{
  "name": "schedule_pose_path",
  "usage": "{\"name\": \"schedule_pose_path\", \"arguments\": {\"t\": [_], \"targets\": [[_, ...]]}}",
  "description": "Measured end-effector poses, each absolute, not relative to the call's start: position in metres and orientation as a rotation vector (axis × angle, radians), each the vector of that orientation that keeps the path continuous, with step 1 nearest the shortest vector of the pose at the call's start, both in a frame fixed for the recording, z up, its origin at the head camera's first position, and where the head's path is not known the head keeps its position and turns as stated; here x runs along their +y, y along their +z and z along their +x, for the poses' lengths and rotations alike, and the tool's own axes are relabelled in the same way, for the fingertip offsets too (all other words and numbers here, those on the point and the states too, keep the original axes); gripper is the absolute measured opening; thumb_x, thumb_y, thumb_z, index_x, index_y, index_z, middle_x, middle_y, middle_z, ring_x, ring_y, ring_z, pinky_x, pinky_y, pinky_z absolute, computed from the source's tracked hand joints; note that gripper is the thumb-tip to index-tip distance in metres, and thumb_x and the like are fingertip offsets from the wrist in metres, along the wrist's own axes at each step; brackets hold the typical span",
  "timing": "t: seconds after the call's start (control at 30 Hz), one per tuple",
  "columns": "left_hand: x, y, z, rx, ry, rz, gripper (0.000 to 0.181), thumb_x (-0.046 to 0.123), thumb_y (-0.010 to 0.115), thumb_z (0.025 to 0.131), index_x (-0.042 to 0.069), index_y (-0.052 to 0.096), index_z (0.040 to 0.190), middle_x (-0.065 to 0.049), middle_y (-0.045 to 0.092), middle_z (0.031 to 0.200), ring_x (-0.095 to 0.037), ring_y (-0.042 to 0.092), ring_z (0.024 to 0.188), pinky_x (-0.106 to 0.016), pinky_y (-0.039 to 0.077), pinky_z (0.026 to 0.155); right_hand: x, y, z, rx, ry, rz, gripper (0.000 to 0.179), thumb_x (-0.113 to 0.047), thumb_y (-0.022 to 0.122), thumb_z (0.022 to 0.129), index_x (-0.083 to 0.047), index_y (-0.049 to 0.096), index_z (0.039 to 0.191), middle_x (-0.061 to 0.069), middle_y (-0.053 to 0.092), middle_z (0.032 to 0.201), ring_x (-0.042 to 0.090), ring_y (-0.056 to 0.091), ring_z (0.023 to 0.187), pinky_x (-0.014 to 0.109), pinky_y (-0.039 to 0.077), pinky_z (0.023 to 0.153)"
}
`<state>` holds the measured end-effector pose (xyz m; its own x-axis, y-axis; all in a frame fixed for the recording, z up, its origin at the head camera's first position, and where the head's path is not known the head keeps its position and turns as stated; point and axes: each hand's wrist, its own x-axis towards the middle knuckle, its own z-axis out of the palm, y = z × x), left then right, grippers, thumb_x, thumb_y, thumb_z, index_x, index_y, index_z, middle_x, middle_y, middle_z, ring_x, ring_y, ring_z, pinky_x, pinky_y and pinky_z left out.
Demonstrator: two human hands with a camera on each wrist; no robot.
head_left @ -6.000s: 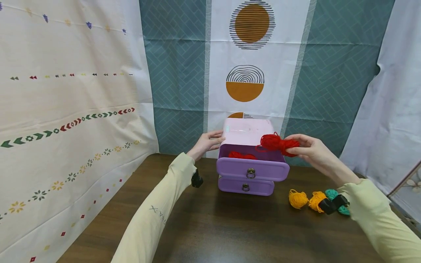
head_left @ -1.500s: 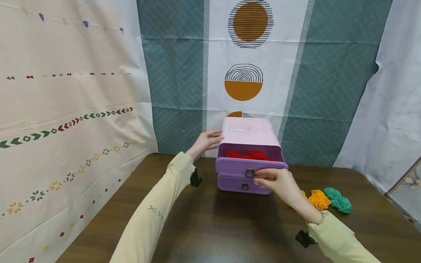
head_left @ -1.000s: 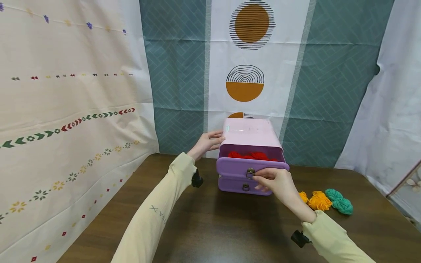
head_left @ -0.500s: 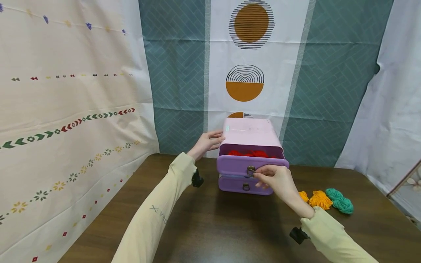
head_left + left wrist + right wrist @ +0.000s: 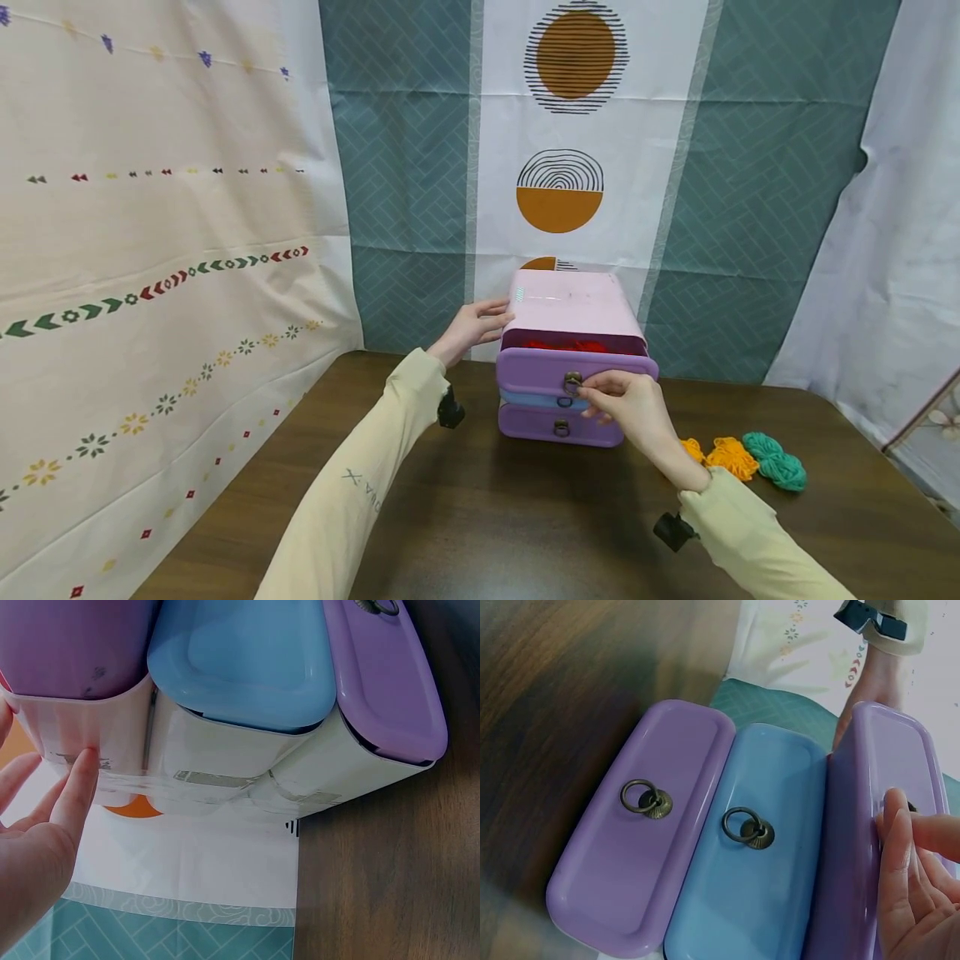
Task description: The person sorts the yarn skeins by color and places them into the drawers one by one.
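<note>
The glossy purple top drawer [image 5: 528, 371], red yarn [image 5: 588, 345] inside, juts from the pale pink three-tier cabinet [image 5: 570, 307], its front facing the person, its long axis running left to right. The right hand [image 5: 633, 410], reaching in from the right, pinches the bronze-coloured metal ring pull [image 5: 572, 383]. The left hand [image 5: 468, 330] rests extended, ungripping fingers against the cabinet's left side. Yellow-orange yarn bundles [image 5: 731, 457] and a teal yarn skein [image 5: 782, 469] lie on the dark brown wooden table [image 5: 465, 533], before a teal-and-white patterned cloth [image 5: 405, 167].
</note>
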<state>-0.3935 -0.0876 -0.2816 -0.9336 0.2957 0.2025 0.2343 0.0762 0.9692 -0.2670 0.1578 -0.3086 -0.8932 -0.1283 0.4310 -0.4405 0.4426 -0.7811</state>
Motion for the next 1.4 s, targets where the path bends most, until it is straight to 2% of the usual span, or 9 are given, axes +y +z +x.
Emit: {"name": "schedule_pose_path", "arguments": {"t": [0.27, 0.5, 0.8, 1.1, 1.4], "targets": [[-0.087, -0.282, -0.394, 2.242, 2.045, 0.560, 0.049, 0.018, 0.063, 0.087, 0.005, 0.046, 0.132, -0.012, 0.047, 0.126, -0.020, 0.053, 0.105, -0.029, 0.047, 0.082, 0.156, -0.309, -0.274, -2.358, 1.443, 0.479, 0.012, -0.012, 0.069, 0.081, -0.001, 0.068, 0.085, 0.007, 0.066, 0.073, 0.019, 0.063, 0.058, 0.030, 0.053, 0.050], [-0.088, -0.282, -0.394, 2.233, 2.045, 0.576, 0.050, 0.017, 0.062, 0.088, 0.005, 0.045, 0.133, -0.014, 0.046, 0.127, -0.022, 0.052, 0.108, -0.035, 0.044, 0.087, 0.154, -0.309, -0.280, -2.353, 1.417, 0.489, 0.012, -0.011, 0.067, 0.083, 0.001, 0.068, 0.085, 0.010, 0.067, 0.078, 0.029, 0.064, 0.070, 0.034, 0.054, 0.055], [-0.088, -0.282, -0.394, 2.232, 2.059, 0.564, 0.049, 0.017, 0.063, 0.087, 0.005, 0.046, 0.132, -0.013, 0.048, 0.125, -0.020, 0.054, 0.105, -0.027, 0.048, 0.081, 0.153, -0.308, -0.287, -2.325, 1.465, 0.491, 0.012, -0.008, 0.065, 0.085, 0.004, 0.067, 0.086, 0.012, 0.067, 0.079, 0.031, 0.064, 0.071, 0.035, 0.054, 0.060], [-0.088, -0.283, -0.394, 2.188, 2.073, 0.574, 0.050, 0.015, 0.062, 0.088, 0.005, 0.045, 0.133, -0.014, 0.046, 0.125, -0.021, 0.054, 0.105, -0.027, 0.048, 0.081, 0.154, -0.308, -0.293, -2.288, 1.559, 0.494, 0.014, -0.005, 0.062, 0.086, 0.008, 0.065, 0.088, 0.017, 0.066, 0.082, 0.030, 0.064, 0.075, 0.041, 0.053, 0.065], [-0.088, -0.284, -0.397, 2.187, 2.084, 0.571, 0.049, 0.016, 0.062, 0.087, 0.006, 0.046, 0.132, -0.013, 0.046, 0.125, -0.020, 0.053, 0.105, -0.027, 0.048, 0.080, 0.153, -0.306, -0.297, -2.276, 1.547, 0.495, 0.016, -0.007, 0.063, 0.086, 0.008, 0.065, 0.089, 0.016, 0.066, 0.083, 0.028, 0.064, 0.076, 0.029, 0.053, 0.063]]}}
